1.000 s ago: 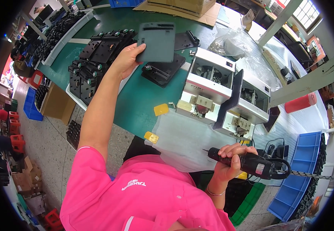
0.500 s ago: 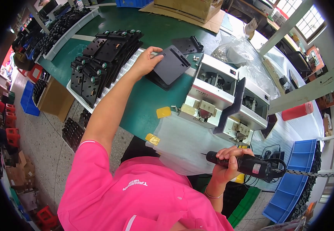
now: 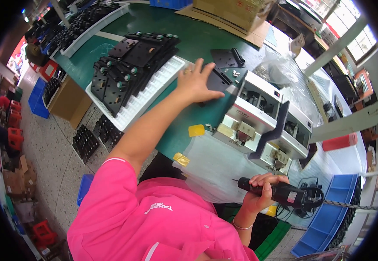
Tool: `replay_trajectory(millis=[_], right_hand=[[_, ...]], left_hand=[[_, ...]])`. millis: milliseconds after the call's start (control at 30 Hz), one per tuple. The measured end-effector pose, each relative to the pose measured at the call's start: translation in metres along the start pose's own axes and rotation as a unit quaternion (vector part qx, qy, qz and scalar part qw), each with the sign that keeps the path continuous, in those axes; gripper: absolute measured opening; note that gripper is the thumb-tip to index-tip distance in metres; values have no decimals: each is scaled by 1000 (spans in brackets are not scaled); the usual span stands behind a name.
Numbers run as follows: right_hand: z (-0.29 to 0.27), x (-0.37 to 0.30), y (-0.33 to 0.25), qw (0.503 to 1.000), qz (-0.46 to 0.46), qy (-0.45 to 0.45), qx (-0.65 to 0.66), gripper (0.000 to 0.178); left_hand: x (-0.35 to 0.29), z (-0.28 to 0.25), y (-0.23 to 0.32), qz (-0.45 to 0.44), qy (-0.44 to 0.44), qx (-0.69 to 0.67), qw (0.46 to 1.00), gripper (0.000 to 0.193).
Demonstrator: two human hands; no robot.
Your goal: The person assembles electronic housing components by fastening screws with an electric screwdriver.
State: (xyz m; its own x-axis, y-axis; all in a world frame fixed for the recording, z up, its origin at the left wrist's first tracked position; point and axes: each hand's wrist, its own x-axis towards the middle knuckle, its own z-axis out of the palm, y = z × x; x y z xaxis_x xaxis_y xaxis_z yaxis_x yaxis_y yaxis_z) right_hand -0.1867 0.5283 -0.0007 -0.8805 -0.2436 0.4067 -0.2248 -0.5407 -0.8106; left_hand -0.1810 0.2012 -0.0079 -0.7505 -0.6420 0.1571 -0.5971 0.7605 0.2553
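Observation:
My left hand [image 3: 196,83] reaches out over the green table with its fingers spread. It lies over a flat dark grey plate [image 3: 217,81], partly hiding it; whether the palm touches the plate I cannot tell. Just beyond lies another black plate [image 3: 224,59] with a tube-like part on it, and small metal pieces [image 3: 231,73] sit beside that. My right hand [image 3: 260,191] is wrapped round a black electric screwdriver [image 3: 291,195], its thin bit pointing left. To the left, a white ribbed tray [image 3: 154,89] bears a stack of black plate assemblies [image 3: 130,65] with round knobs.
Two white-and-silver machines [image 3: 258,102] stand right of centre. White sheeting with yellow tape [image 3: 196,130] covers the near table edge. A cardboard box [image 3: 228,13] is at the back, a clear plastic bag [image 3: 276,69] behind the machines, and a blue bin [image 3: 328,217] at the right.
My left hand has let go of the grey plate's edge and spread its fingers, moving right over it. The plate now lies lower on the table. My right hand still holds the screwdriver.

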Motion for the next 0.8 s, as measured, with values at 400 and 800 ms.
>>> replay_trajectory(millis=[400, 800], right_hand=[[6, -7, 2, 1000, 27, -10, -9, 37], [6, -3, -4, 1000, 18, -7, -18, 35]], left_hand=[[-17, 2, 4, -42, 24, -28, 998, 100], [-10, -124, -211, -182, 173, 53, 967, 102]])
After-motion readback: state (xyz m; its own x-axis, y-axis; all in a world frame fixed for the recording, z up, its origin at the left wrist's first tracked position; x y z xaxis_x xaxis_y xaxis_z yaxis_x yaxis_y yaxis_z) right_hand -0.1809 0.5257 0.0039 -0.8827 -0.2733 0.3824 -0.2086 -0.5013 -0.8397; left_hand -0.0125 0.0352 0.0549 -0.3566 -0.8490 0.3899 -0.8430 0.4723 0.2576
